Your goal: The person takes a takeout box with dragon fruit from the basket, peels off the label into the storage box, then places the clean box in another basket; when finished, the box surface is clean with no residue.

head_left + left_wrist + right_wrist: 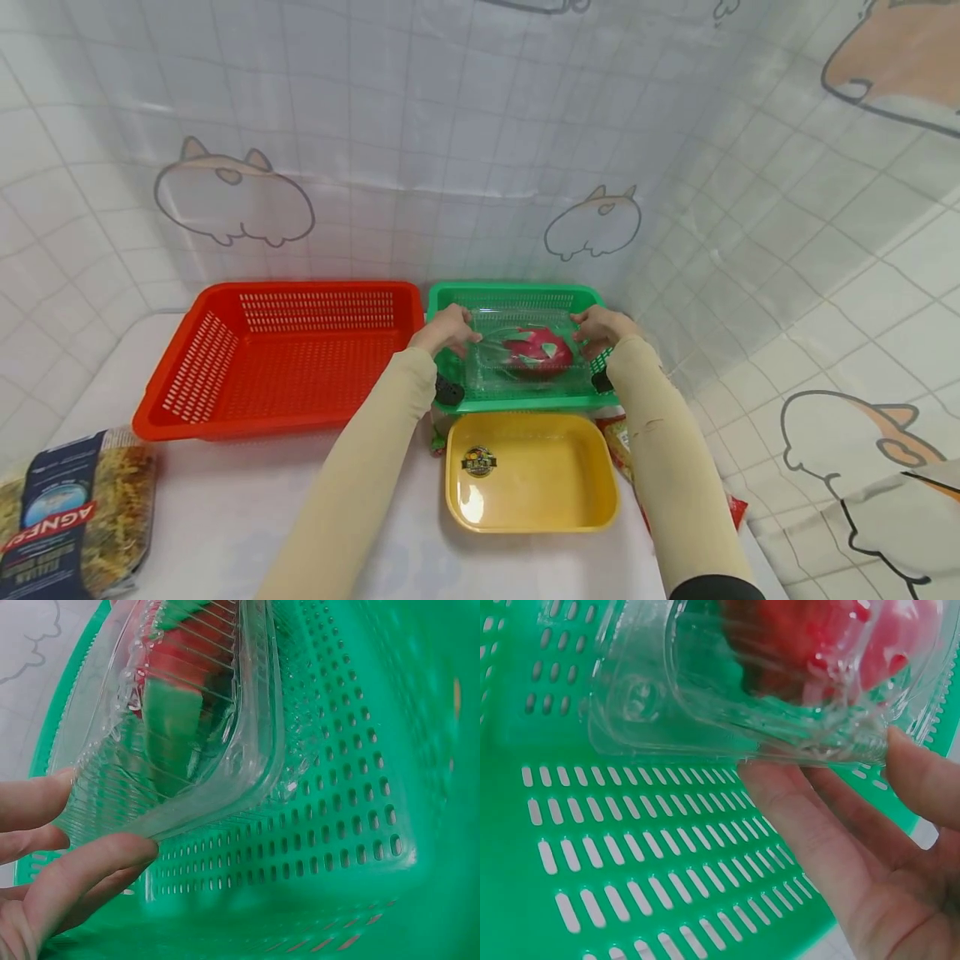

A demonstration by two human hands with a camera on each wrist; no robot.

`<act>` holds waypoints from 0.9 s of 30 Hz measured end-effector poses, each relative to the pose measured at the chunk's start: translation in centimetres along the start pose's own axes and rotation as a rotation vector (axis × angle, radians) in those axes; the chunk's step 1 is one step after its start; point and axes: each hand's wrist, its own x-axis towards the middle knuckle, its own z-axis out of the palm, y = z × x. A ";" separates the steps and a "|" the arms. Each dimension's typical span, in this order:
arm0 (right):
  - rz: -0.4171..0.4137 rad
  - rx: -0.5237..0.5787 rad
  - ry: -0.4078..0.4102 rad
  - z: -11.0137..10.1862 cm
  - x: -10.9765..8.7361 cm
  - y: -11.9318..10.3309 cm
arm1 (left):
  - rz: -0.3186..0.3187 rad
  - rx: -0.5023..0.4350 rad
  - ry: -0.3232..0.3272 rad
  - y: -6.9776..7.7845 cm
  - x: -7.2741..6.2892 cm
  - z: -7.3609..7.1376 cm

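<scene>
A clear plastic clamshell container (497,372) with a red-and-green dragon fruit (551,354) inside is held over the green basket (517,288). My left hand (447,329) pinches its left edge, and in the left wrist view the thumb and fingers (124,851) lie at the container's corner. At the opposite side my right hand (602,327) grips the edge. Its thumb (922,780) shows on one side of the plastic rim in the right wrist view, with the fingers below. Slotted basket walls surround the container.
A red basket (322,367) stands to the left. In front of the green basket sits a yellow tray (540,492). A bag of pasta (82,508) lies at the front left. Under my right forearm, a red packet (618,442) is partly hidden. A patterned curtain (420,167) hangs behind.
</scene>
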 end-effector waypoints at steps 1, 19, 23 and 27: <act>0.001 0.001 0.003 0.1 0.0 0.1 | 0.000 0.000 -0.001 0.0 0.0 0.0; 0.010 0.025 0.003 0.5 0.5 0.6 | 0.013 -0.026 -0.041 -0.1 0.1 -0.3; 0.006 0.052 -0.001 0.5 0.4 0.7 | 0.030 -0.047 -0.053 -0.3 -0.4 -0.3; -0.055 0.078 -0.050 0.2 -0.1 0.7 | 0.059 -0.077 -0.057 -0.3 -0.7 -0.3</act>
